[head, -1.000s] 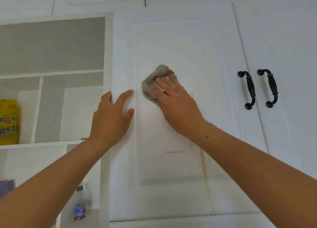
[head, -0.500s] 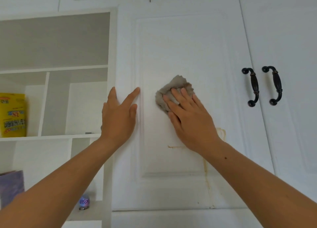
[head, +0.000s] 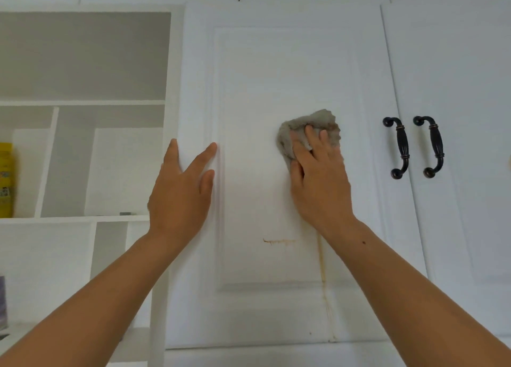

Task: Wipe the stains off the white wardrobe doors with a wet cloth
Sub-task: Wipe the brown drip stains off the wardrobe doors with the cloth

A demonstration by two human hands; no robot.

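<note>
White wardrobe door (head: 276, 76), grey cloth (head: 318, 126), brownish-yellow stains (head: 279, 241), black handles (head: 399, 148), yellow box (head: 5, 178).

the wardrobe door (head: 276, 70) is in the middle, with open shelves (head: 83, 101) to its left and another door (head: 456, 90) to its right. the left hand (head: 179, 192) lies flat on the left side of the middle door. the right hand (head: 318, 178) is further right, pressing a cloth (head: 309, 126) on the door. a short stain (head: 279, 241) and a long drip stain (head: 323, 278) are below the right hand. two handles (head: 414, 146) sit side by side, right of the cloth. a box (head: 6, 178) stands on a shelf at the far left.
</note>
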